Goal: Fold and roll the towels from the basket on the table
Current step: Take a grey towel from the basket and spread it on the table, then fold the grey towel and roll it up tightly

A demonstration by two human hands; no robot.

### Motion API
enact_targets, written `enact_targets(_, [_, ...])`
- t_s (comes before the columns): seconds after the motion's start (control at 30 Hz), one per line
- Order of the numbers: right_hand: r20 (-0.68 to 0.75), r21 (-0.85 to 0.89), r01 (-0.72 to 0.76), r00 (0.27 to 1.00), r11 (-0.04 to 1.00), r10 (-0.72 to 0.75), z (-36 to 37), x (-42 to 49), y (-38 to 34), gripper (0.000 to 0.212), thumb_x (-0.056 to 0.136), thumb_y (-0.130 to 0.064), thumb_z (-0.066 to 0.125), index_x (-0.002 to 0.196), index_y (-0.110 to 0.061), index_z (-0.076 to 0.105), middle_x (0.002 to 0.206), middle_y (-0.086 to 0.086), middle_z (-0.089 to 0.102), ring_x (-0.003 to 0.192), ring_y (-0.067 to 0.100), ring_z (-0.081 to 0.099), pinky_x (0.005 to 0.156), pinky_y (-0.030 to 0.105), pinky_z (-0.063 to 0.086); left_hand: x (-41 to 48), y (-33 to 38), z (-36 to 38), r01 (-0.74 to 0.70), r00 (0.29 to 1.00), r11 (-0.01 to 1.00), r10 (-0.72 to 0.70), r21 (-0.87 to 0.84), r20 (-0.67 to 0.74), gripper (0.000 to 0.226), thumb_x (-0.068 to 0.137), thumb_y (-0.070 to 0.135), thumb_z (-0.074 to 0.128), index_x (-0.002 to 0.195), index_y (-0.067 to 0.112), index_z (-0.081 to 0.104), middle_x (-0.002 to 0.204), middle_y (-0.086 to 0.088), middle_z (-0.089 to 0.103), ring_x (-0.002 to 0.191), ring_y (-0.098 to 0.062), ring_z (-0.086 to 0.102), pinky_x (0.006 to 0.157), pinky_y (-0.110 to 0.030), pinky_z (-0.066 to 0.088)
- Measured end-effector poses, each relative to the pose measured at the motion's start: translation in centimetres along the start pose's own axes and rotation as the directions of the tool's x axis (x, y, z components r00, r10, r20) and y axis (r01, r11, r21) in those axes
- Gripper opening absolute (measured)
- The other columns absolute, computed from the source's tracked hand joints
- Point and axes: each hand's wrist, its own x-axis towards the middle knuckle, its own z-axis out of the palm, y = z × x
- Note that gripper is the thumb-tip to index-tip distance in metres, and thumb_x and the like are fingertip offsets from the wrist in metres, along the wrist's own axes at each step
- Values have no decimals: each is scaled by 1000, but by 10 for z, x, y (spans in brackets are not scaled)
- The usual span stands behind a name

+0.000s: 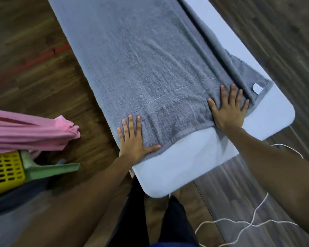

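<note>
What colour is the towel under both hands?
Grey; the towel shows best in the head view, the only one.

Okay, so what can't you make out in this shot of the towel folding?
Head view, grey towel: far end cut off by the top edge.
Head view, yellow basket: mostly cut off by the left edge, contents hidden under pink cloth.
Head view, white label: any print too small and blurred.
</note>
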Motion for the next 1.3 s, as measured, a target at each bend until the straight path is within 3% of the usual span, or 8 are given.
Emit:
enact_targets(0.3, [65, -34, 24, 998, 999, -22, -2, -49, 47, 75, 90, -75, 13, 153, -37, -2, 162, -4, -11, 149, 23, -12, 117, 52, -9, -55, 19, 31, -24, 999, 1000, 24, -15, -33, 130, 60, 97, 36, 149, 24, -25, 154, -3, -36, 140, -25, -35, 114, -51, -19])
enact_targets(0.43, [134, 44, 6, 991, 999, -12, -22, -40, 41, 75, 91, -71, 29, 153, -36, 6, 163, -1, -6, 149, 24, -8, 116, 52, -8, -51, 21, 11, -10, 999, 999, 12, -53, 46, 126, 62, 96, 36, 150, 27, -22, 156, -5, -31, 142, -28, -30, 113, -48, -18])
enact_targets(0.53, [72, 141, 39, 996, 989, -49, -46, -45, 36, 60, 90, -47, 53, 143, -21, 40, 154, 12, 29, 142, 32, 25, 116, 52, 15, -49, 33, -15, 10, 999, 994, -14, -113, -33, 90, 85, 71, 47, 153, 20, 14, 161, -12, 8, 147, -32, 6, 118, -47, 0])
enact_targets(0.67, [32, 398, -13, 999, 917, 0, -81, -86, 29, 35, 89, -21, 55, 120, -8, 64, 121, 15, 64, 112, 31, 59, 99, 36, 44, -49, 71, -50, -156, 981, 967, 128, -203, -144, 41, 93, 35, 56, 129, 15, 55, 129, -8, 59, 118, -27, 53, 103, -44, 40])
enact_targets(0.8, [50, 552, -131, 991, 823, 124, -108, -123, 34, 22, 90, -16, 58, 108, -12, 69, 106, 9, 72, 100, 24, 66, 90, 33, 49, -41, 134, -78, -277, 961, 914, 267, -297, -73, 19, 91, 24, 59, 106, 15, 66, 97, -6, 70, 96, -25, 63, 82, -29, 45])
enact_targets(0.93, [20, 616, -190, 974, 765, 225, -132, -146, 69, 18, 88, -14, 62, 103, -16, 73, 95, 4, 74, 91, 18, 68, 81, 19, 44, -33, 210, -87, -408, 907, 876, 420, -256, -10, 19, 90, 27, 60, 106, 18, 66, 98, -8, 71, 100, -26, 64, 83, -33, 48])
enact_targets(1.17, [-38, 746, -264, 900, 612, 435, -168, -133, 180, 17, 86, -16, 61, 95, -22, 74, 88, 1, 75, 85, 19, 69, 85, 38, 54, -10, 368, -82, -608, 782, 768, 623, -202, 15, 18, 89, 31, 58, 102, 22, 65, 99, -8, 71, 100, -29, 63, 85, -39, 49])
enact_targets(1.3, [-20, 786, -311, 851, 535, 525, -197, -113, 265, 17, 87, -14, 61, 93, -24, 73, 87, -2, 74, 84, 15, 68, 83, 34, 54, 10, 471, -71, -668, 727, 724, 684, -173, 53, 15, 89, 32, 57, 101, 25, 64, 93, 0, 70, 97, -25, 63, 84, -38, 50])
